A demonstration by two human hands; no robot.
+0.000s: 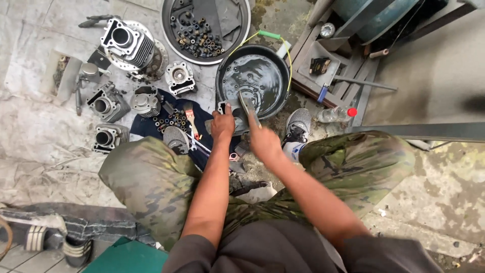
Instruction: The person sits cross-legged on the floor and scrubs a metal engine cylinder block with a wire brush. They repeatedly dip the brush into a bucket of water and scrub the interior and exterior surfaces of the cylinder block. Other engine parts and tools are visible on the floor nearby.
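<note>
Squatting in camouflage trousers, I look down at a black basin (227, 65) of dark liquid. My left hand (222, 125) grips a small metal engine part (224, 107) at the basin's near rim. My right hand (263, 142) holds a brush (247, 107) whose bristle end reaches over the rim beside that part. Both hands are close together, a few centimetres apart.
Finned engine cylinders (126, 43) and other metal parts (108, 103) lie on a grey sheet at left. A round tray (169, 30) holds several bolts. A dark cloth (199, 119) carries small parts and a second brush (191, 119). A plastic bottle (336, 114) and wooden crate (323, 63) stand at right.
</note>
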